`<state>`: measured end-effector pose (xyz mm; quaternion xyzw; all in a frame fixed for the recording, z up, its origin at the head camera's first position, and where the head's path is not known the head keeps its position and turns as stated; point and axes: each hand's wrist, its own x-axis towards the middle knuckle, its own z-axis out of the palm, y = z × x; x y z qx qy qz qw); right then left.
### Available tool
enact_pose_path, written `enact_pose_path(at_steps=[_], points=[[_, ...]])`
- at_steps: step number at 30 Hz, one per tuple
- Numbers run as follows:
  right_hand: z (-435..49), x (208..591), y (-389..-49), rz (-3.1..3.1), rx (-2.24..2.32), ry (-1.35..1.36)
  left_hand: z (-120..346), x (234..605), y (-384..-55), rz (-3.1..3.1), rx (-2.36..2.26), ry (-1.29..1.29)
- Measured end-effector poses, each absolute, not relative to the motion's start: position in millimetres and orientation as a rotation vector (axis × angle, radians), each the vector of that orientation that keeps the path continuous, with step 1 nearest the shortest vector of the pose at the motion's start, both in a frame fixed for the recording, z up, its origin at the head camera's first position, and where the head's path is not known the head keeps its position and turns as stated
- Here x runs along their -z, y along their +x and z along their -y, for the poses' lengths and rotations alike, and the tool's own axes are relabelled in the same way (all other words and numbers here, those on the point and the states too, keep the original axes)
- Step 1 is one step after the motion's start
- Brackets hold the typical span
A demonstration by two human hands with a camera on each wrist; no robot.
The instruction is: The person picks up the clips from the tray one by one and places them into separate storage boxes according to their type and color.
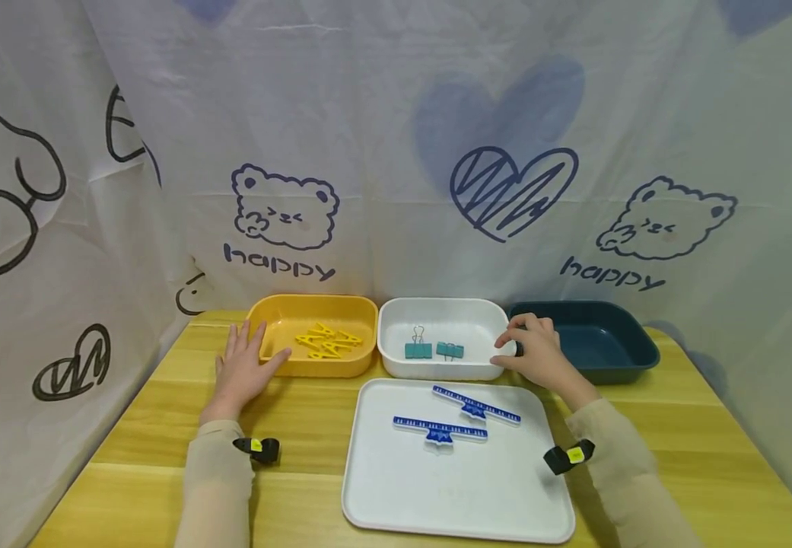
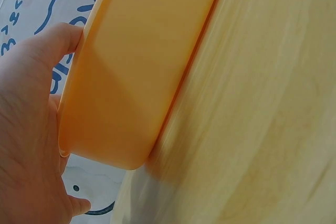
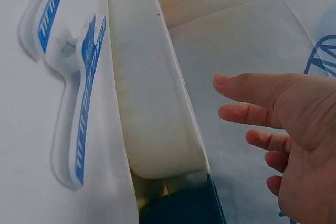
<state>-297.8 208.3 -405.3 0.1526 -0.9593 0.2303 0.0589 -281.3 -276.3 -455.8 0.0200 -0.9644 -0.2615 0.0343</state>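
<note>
My left hand (image 1: 240, 375) rests against the left end of the yellow bin (image 1: 313, 368), fingers spread and thumb at its front rim. Inside that bin lie several yellow clothespins (image 1: 328, 341). Over the right end of the white bin (image 1: 437, 371) is my right hand (image 1: 534, 352), its fingers loosely bent, thumb apart and nothing between them. Two teal binder clips (image 1: 418, 351) lie in the white bin. On the white tray (image 1: 450, 495) in front are two blue-and-white ruler clips (image 1: 440, 431). The right wrist view shows the right hand (image 3: 294, 124) beyond the white bin's edge.
A dark blue bin (image 1: 594, 335) stands at the right end of the row, partly behind the right hand. The wooden table (image 1: 300, 495) holds everything. A printed white curtain (image 1: 396, 152) hangs directly behind the bins.
</note>
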Motion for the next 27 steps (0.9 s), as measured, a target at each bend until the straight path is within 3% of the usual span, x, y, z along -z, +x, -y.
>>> enact_pose_path(at_steps=[27], points=[[-250, 432, -250, 2.747, -0.839, 0.468, 276, 458, -283, 2.959, 0.814, 0.07]])
